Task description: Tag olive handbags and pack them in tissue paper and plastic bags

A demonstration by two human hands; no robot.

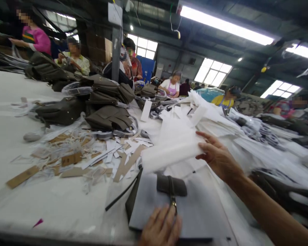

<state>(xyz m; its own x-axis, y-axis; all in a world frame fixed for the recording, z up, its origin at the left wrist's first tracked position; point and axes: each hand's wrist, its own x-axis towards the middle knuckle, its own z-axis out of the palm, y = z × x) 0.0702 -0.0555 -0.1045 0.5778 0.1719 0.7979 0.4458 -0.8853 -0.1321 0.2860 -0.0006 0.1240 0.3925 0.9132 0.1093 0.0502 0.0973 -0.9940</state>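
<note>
A grey-olive handbag (154, 201) lies flat at the near edge of the white table (20, 112), its front covered by a pale sheet with a dark tab and metal clasp showing. My left hand (161, 227) rests on the bag's near edge, fingers spread flat beside the clasp. My right hand (217, 155) reaches forward over the table and grips a white sheet of foam or tissue wrapping (174, 150) between thumb and fingers, lifted just above the bag.
Cardboard strips and white paper scraps (92, 157) litter the table left of the bag. Several olive handbags (105, 102) are stacked behind. A pile of white sheets (220, 119) runs to the right. Several other workers sit along the far side.
</note>
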